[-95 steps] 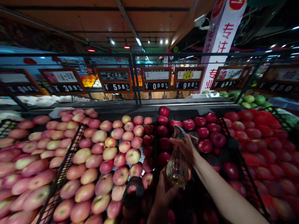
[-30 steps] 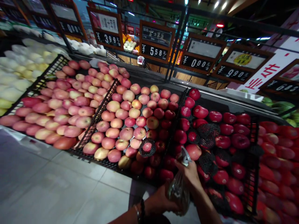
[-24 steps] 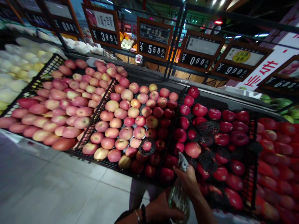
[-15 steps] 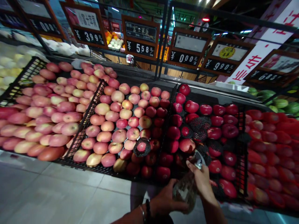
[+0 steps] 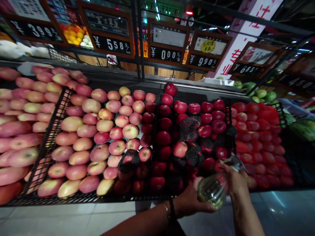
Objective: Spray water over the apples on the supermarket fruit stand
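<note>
A clear spray bottle (image 5: 213, 190) is held tilted in front of the apple display. My left hand (image 5: 190, 200) wraps round its lower body, a bracelet on the wrist. At the upper end, my right hand (image 5: 237, 182) is closed about the neck, beside the pale spray head (image 5: 235, 162). Its finger position on the trigger is partly hidden. Just beyond the hands lie dark red apples (image 5: 179, 149), some in black foam nets (image 5: 190, 127). One netted apple (image 5: 129, 160) sits among the paler apples (image 5: 99, 152) to the left.
Black plastic crate walls (image 5: 52, 131) divide the apples. Red-netted apples (image 5: 261, 144) lie at the right, with melons (image 5: 263, 93) behind. Price signs (image 5: 108, 29) hang from a dark metal frame (image 5: 139, 42) over the back edge. Tiled floor (image 5: 123, 218) shows in front.
The view has shifted right, so the display slid left in the picture. Both hands moved rightward along the display with the spray bottle, which now tilts further over.
</note>
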The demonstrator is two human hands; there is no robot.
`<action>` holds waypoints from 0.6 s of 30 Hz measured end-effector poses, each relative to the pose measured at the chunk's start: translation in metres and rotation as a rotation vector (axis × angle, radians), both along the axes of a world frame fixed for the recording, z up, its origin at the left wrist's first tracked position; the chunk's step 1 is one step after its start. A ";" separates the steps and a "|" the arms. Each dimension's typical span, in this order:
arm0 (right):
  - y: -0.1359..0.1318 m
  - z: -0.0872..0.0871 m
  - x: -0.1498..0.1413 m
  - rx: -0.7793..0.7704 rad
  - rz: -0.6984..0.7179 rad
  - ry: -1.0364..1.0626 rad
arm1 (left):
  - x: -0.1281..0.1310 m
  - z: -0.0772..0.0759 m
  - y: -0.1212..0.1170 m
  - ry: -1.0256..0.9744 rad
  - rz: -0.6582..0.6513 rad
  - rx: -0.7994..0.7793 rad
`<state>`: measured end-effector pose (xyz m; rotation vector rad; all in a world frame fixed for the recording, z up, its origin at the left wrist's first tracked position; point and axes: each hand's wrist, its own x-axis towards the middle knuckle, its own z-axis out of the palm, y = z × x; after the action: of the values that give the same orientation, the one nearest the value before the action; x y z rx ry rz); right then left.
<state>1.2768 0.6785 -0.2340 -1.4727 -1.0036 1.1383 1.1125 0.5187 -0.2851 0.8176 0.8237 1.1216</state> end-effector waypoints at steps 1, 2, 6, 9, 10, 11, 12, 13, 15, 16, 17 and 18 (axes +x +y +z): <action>0.005 0.001 0.008 -0.037 -0.028 0.021 | 0.004 0.003 0.005 -0.001 -0.011 -0.014; 0.009 0.002 0.015 -0.063 -0.042 0.045 | 0.009 0.005 0.009 -0.001 -0.021 -0.025; 0.017 -0.005 0.035 -0.027 -0.077 0.059 | 0.022 0.008 0.017 -0.008 -0.048 -0.009; 0.012 -0.014 0.036 0.003 -0.071 0.027 | 0.023 0.005 0.015 -0.047 -0.056 -0.032; 0.009 -0.017 0.032 -0.009 -0.053 0.024 | 0.021 0.003 0.013 -0.061 -0.049 -0.052; 0.004 -0.019 0.028 -0.033 -0.028 0.025 | 0.018 0.000 0.011 -0.067 -0.036 -0.077; -0.001 -0.021 0.022 -0.064 0.001 0.029 | 0.015 -0.002 0.007 -0.067 -0.025 -0.104; -0.006 -0.022 0.015 -0.094 0.033 0.031 | 0.012 -0.006 0.003 -0.064 -0.021 -0.130; -0.017 -0.023 -0.001 -0.128 0.105 0.014 | 0.004 -0.015 -0.007 -0.043 -0.018 -0.168; -0.023 -0.024 -0.010 -0.123 0.148 -0.003 | 0.000 -0.020 -0.013 -0.031 -0.020 -0.181; -0.029 -0.025 -0.019 -0.103 0.192 -0.021 | -0.003 -0.025 -0.020 -0.027 -0.023 -0.196; -0.035 -0.026 -0.028 -0.072 0.235 -0.040 | -0.007 -0.031 -0.027 -0.023 -0.017 -0.213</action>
<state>1.2489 0.6439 -0.2604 -1.4670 -1.1985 1.3281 1.1060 0.4915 -0.3162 0.6320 0.8987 1.0065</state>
